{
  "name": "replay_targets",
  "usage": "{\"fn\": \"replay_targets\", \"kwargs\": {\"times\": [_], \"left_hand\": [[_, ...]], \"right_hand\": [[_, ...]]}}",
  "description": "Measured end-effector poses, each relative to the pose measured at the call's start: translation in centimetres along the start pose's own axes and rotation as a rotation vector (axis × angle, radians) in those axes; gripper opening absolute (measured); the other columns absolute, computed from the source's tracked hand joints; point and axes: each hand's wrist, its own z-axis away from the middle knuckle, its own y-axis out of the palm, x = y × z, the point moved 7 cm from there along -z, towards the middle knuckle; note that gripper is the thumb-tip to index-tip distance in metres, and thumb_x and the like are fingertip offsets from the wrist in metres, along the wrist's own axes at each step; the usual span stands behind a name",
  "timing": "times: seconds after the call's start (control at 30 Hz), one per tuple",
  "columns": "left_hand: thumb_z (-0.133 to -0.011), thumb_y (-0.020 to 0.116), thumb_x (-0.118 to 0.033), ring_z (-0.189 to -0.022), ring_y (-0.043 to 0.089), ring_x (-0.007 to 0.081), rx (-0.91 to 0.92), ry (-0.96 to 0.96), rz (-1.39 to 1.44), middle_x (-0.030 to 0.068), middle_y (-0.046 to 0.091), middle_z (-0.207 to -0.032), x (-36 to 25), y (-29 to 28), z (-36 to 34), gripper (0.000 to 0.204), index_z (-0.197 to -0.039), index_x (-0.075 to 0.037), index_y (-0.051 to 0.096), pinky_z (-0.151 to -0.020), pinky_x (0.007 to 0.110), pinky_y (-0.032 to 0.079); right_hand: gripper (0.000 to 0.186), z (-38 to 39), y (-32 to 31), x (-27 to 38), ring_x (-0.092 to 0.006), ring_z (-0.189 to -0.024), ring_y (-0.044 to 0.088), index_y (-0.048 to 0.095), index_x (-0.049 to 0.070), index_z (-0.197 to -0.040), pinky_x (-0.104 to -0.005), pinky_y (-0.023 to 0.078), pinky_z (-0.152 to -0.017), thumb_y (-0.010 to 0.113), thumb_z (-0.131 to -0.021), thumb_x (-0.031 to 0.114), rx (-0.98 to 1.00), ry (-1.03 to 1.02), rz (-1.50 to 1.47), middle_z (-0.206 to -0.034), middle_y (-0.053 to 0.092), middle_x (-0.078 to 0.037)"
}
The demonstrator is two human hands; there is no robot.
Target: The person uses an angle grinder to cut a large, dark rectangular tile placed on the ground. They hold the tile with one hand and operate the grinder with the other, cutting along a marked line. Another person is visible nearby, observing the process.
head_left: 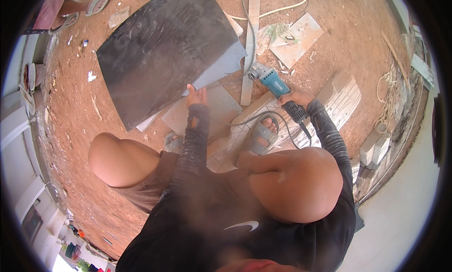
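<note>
My right hand (297, 97) is wrapped round the body of a teal and black angle grinder (275, 82). The grinder's metal head points up and left, close to the right corner of a large dark slab (162, 50). That slab has a smooth, glossy top smeared with dust, and a paler strip shows along its near right edge. A small notch is visible at its right corner. My left hand (197, 97) is at the slab's near edge, thumb side up against it, with some fingers partly hidden. A black cord (308, 133) trails from the grinder's rear.
Under the slab's near side lies a pale square tile (221, 102). A long narrow strip (250, 46) runs away beside the slab. Farther right lies a dusty tile (301, 39) with a crumpled bag (278, 34). A person's sandalled foot (98, 4) is at the far left.
</note>
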Motion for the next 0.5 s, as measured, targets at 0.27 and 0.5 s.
{"fn": "replay_targets", "kwargs": {"times": [0.27, 0.5], "left_hand": [[-0.094, 0.07, -0.039, -0.133, 0.052, 0.0316, -0.035, 0.009, -0.011, 0.0252, 0.051, -0.14, 0.0, -0.1, -0.2, 0.07, -0.137, 0.01, 0.042, -0.113, 0.038, 0.049], [-0.093, 0.072, -0.038, -0.132, 0.052, 0.0324, -0.008, 0.007, -0.014, 0.0252, 0.05, -0.141, 0.1, -0.1, -0.2, 0.074, -0.138, 0.009, 0.039, -0.113, 0.038, 0.049]], "right_hand": [[0.056, 0.0, -0.5, 0.0, -0.0163, -0.083, 0.062, 0.06, -0.001, -0.119, -0.03, 0.052, -0.077, 0.081, -0.07, 0.016, 0.012, 0.005, 0.037, -0.096, 0.063, -0.006], [0.055, -0.8, -0.7, -0.3, -0.0165, -0.078, 0.063, 0.06, -0.001, -0.119, -0.0302, 0.054, -0.071, 0.081, -0.071, 0.017, -0.023, -0.015, -0.022, -0.093, 0.064, -0.007]]}}
